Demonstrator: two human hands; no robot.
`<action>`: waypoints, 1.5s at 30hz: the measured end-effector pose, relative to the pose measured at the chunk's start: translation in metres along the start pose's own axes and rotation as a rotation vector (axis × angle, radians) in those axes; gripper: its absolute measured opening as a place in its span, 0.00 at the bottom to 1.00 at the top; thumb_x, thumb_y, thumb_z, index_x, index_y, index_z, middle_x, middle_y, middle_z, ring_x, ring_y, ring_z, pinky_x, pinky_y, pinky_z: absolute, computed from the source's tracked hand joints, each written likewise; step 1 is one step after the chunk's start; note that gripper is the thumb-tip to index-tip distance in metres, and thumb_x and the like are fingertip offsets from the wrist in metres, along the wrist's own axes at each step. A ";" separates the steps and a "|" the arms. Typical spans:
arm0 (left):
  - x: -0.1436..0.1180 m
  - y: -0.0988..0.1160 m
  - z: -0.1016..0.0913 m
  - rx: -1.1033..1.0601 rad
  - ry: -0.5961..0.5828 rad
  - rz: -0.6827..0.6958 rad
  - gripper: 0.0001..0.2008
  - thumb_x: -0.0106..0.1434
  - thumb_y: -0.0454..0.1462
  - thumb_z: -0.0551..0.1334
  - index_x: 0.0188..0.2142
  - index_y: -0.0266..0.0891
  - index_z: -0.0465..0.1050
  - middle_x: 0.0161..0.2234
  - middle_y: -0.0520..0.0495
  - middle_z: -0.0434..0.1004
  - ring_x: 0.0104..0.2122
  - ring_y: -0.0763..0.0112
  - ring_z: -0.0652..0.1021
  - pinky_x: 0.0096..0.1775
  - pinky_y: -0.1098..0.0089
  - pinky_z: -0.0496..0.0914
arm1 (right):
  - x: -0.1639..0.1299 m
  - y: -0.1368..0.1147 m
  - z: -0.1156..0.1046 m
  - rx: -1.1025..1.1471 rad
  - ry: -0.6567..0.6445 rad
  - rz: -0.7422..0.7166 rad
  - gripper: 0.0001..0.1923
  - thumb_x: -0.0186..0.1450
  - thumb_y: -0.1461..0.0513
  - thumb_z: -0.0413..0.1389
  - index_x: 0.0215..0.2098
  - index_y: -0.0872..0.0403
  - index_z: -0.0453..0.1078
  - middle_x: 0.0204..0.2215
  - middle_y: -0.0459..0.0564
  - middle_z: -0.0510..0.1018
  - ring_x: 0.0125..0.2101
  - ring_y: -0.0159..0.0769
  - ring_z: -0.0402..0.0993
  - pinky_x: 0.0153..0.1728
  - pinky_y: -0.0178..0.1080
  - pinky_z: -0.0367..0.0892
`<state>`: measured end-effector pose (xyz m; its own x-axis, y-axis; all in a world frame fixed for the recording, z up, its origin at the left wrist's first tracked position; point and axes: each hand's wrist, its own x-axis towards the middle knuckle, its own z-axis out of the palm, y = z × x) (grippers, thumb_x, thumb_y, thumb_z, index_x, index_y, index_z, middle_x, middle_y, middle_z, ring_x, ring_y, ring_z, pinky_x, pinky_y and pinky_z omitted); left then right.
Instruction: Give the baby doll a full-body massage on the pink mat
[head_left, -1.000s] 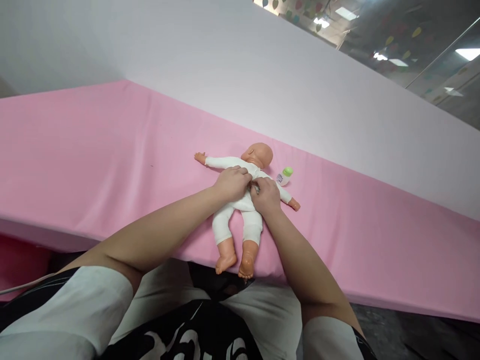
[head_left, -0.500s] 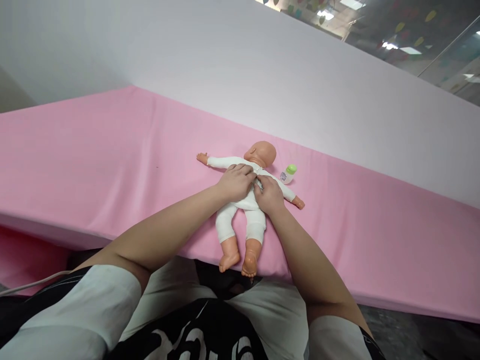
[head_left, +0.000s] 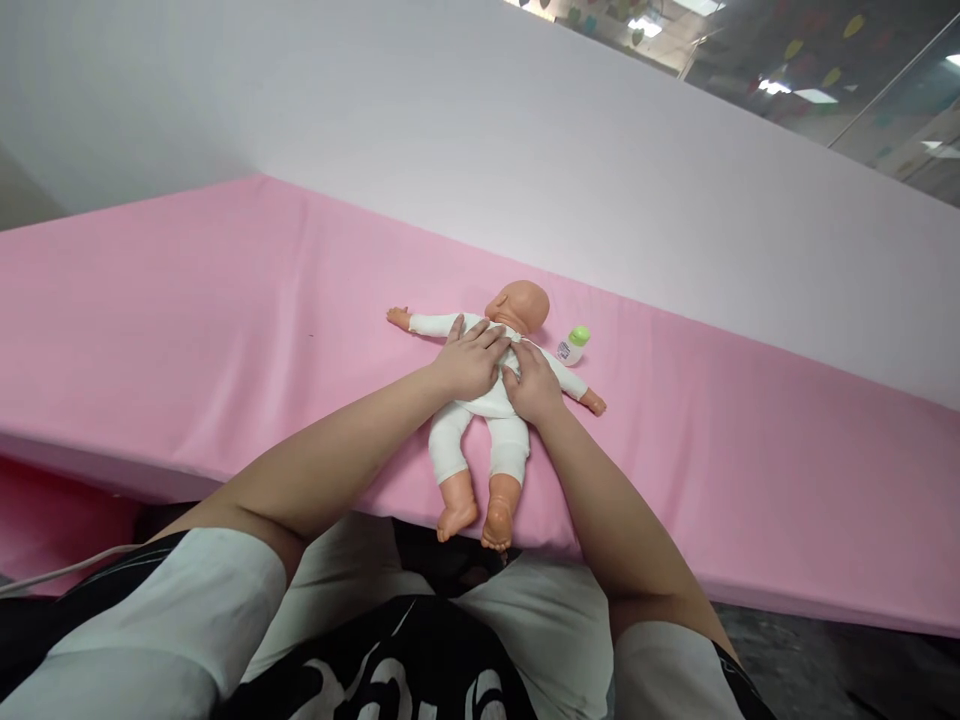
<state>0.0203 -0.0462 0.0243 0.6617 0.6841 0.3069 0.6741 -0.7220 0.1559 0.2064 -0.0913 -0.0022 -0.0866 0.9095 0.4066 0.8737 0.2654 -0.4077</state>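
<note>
i see my left hand point(head_left: 471, 362) and right hand point(head_left: 533, 382) lying flat, fingers loosely spread, on the soft white suit of a smooth plastic doll point(head_left: 491, 400) lying on the pink sheet point(head_left: 225, 330), holding nothing.

A long bench point(head_left: 187, 330) covered in smooth pink cloth runs across the view from nine o'clock toward four o'clock, its near edge folding down at about seven o'clock into a deeper pink side panel point(head_left: 52, 520). Behind it rises a plain pale lavender-white wall panel point(head_left: 420, 130), evenly lit and slanting from ten o'clock to three o'clock. Above that panel, at one to two o'clock, a glass partition point(head_left: 862, 90) reflects rectangular ceiling lights point(head_left: 814, 97) and small coloured leaf-shaped decorations point(head_left: 795, 48). A strip of dark grey floor point(head_left: 840, 670) shows below the bench at five o'clock.
</note>
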 end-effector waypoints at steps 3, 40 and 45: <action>0.004 -0.002 -0.001 -0.034 -0.102 -0.062 0.37 0.71 0.41 0.52 0.77 0.40 0.50 0.79 0.41 0.43 0.77 0.46 0.48 0.71 0.31 0.37 | 0.002 0.005 0.004 0.028 -0.027 0.036 0.36 0.71 0.56 0.54 0.74 0.59 0.57 0.74 0.63 0.59 0.74 0.56 0.53 0.74 0.59 0.54; 0.000 -0.048 -0.005 -0.458 -0.032 -0.570 0.36 0.71 0.64 0.44 0.37 0.40 0.78 0.45 0.35 0.85 0.50 0.46 0.82 0.51 0.55 0.73 | -0.001 0.005 -0.013 0.119 0.136 0.144 0.25 0.76 0.49 0.48 0.64 0.51 0.70 0.53 0.55 0.83 0.49 0.48 0.80 0.56 0.51 0.72; -0.001 -0.023 -0.008 -0.589 0.088 -0.476 0.28 0.73 0.58 0.49 0.43 0.39 0.75 0.45 0.38 0.83 0.47 0.52 0.82 0.49 0.57 0.74 | 0.001 0.017 -0.016 0.204 0.093 0.149 0.26 0.77 0.44 0.43 0.59 0.48 0.72 0.51 0.52 0.84 0.48 0.45 0.81 0.52 0.49 0.75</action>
<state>0.0010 -0.0312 0.0276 0.2980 0.9426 0.1507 0.5773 -0.3037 0.7580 0.2285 -0.0907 0.0044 0.0882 0.9126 0.3991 0.7583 0.1983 -0.6210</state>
